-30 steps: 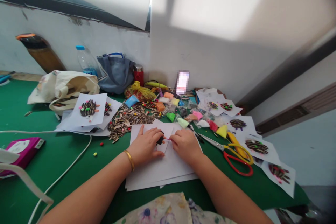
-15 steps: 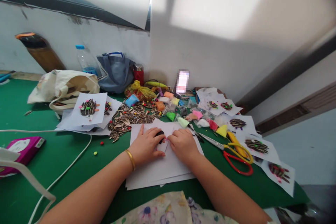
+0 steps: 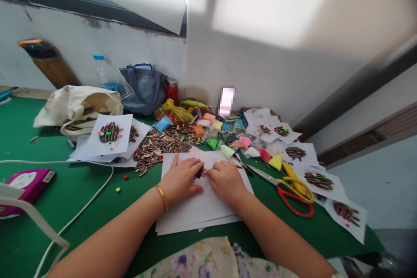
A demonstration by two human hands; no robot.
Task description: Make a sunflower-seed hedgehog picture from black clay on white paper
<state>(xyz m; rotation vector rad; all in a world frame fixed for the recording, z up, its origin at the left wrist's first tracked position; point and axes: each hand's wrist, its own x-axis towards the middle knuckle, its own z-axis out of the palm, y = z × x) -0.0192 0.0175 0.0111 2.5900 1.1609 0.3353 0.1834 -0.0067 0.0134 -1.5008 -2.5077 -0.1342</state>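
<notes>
A small black piece is gripped by the left hand, and one pink sliver is pinched by the right hand just beside it — both over white paper near the bench's front edge; one pair of scissors is laid to the right.

**Bright Wall, Bent Edges**

Big patches of light shine on the white wall, with soft shadow below them. Gentle light falls on the left hand and right hand. The top right corner looks dark and blurry. Lines bend near the edges. One small spot is fuzzy squares.
</notes>
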